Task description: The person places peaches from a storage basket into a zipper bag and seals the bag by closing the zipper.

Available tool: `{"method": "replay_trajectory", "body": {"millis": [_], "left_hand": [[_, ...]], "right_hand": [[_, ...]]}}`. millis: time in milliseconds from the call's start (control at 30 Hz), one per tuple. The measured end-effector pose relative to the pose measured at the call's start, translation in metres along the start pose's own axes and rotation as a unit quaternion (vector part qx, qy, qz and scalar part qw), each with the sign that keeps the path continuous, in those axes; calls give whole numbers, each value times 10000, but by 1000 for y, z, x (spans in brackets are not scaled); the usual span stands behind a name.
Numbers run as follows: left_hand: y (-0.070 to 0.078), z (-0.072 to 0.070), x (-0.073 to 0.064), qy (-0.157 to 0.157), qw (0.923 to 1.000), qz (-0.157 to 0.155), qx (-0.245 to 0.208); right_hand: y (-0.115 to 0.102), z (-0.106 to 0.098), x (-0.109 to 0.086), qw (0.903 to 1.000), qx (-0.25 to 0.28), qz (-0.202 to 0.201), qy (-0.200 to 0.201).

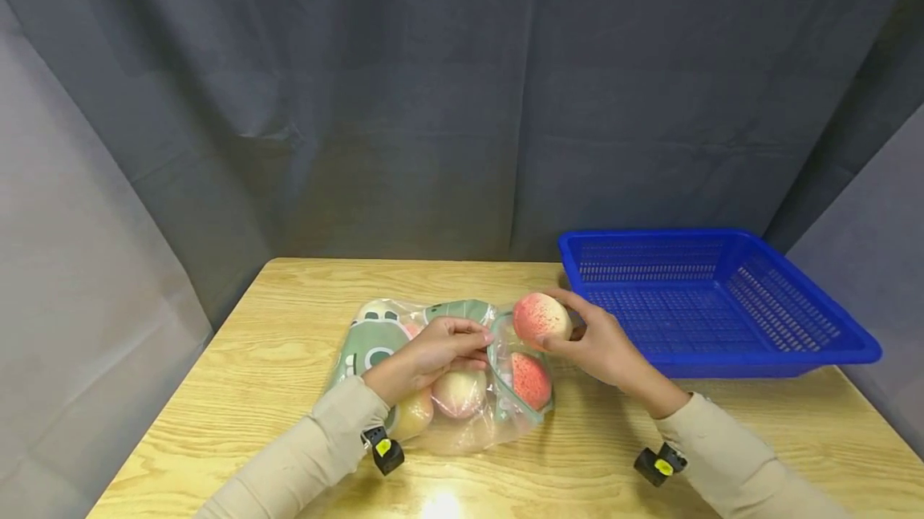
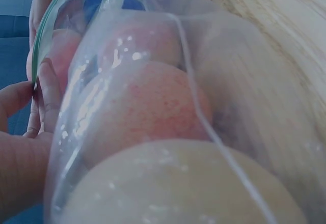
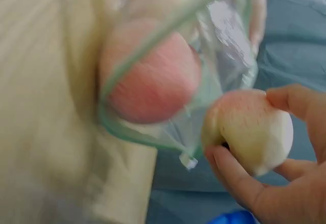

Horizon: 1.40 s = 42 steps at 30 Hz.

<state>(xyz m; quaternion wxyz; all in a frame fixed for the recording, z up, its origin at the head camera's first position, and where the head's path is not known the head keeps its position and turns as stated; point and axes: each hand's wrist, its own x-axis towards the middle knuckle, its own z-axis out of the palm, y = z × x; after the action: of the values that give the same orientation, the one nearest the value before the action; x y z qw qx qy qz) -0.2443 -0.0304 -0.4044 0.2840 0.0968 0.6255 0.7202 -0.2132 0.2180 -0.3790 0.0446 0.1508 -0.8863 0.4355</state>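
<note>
A clear zip bag with green cartoon print lies on the table, its green-edged mouth open toward the right. My left hand pinches the upper rim of that mouth between thumb and fingers. Just outside the opening, my right hand holds a pink-and-cream peach by its sides. Inside the bag, a redder peach sits right at the mouth. Farther in are a pale peach and a yellowish fruit; the print and my left hand hide part of the contents.
A blue plastic basket with slotted walls stands on the right of the wooden table. Dark grey cloth hangs behind the table, with paler cloth at both sides.
</note>
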Motion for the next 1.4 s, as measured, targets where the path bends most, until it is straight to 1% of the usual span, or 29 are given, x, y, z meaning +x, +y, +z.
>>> {"method": "replay_trajectory", "body": {"millis": [100,267,367,433,567,667,800,900,1000,1100,1267,1400], "left_hand": [[0,0,1,4,10000,14,-19],[-1,-2,2,60,10000,7,-3],[-1,-3,2,105,9999,7,-5],[0,-3,3,111,9999,21,-20],[1,-3,3,107,9999,91,-8],[2,-3,5,135,9998,148,-18],[4,-3,7,164,9997,167,-52],[7,-2,7,171,9996,240,-10],[11,-2,7,167,9991,367,91],[14,-2,7,182,9987,448,142],[14,-2,9,185,9988,443,103],[14,-2,9,175,9987,482,25]], "right_hand": [[5,13,-3,9995,57,-101,283],[12,30,-8,9969,260,-153,720],[16,39,-9,9955,392,-145,849],[18,43,-10,9950,510,-103,853],[19,46,-9,9946,681,-103,777],[20,46,-6,9944,785,-234,665],[22,43,-3,9940,978,-352,346],[23,41,0,9940,1033,-353,63],[21,38,3,9944,985,-308,-222],[18,37,7,9951,885,-162,-421],[16,38,14,9962,688,114,-515],[14,38,16,9972,505,52,-541]]}}
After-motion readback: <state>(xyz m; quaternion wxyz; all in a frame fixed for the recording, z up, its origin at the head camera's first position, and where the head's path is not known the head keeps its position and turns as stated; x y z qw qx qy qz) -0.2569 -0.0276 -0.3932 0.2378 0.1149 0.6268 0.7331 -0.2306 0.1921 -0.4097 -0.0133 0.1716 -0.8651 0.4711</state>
